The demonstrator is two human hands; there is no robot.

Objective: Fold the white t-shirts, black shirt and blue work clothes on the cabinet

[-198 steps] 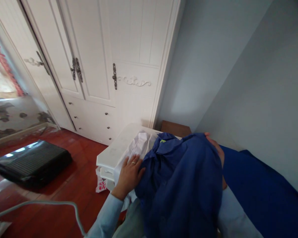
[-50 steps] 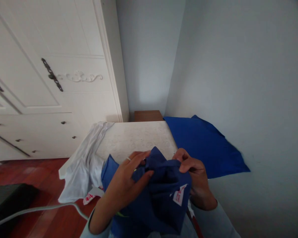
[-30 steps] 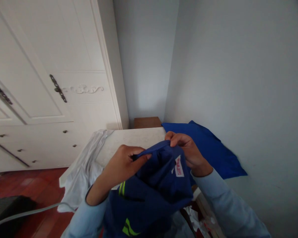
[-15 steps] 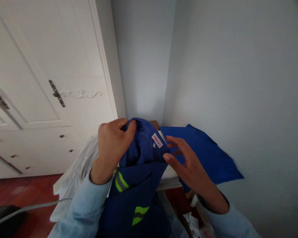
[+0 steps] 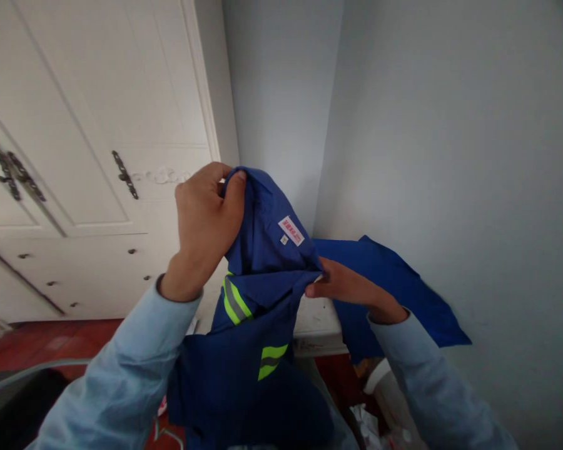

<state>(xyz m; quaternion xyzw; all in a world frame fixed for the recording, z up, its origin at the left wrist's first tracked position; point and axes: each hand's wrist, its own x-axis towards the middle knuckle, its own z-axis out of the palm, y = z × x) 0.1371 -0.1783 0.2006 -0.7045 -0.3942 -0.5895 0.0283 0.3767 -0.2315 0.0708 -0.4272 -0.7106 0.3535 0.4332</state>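
Garment (image 5: 269, 315), dark blue with reflective bands (image 5: 272, 361), raised between both hands: left hand (image 5: 211, 219) clamped on the far, upper neck edge, thumb over the cloth; right hand (image 5: 344, 284) lower, closed on the opening's right corner, fingertips partly hidden. Long axis running from neck down to the near side, label (image 5: 291, 230) between the grips. White table (image 5: 316, 319) beyond, blue cloth (image 5: 403, 287) along its right edge; moving room bounded by wardrobe (image 5: 94, 144) at left, wall (image 5: 441, 137) at right.
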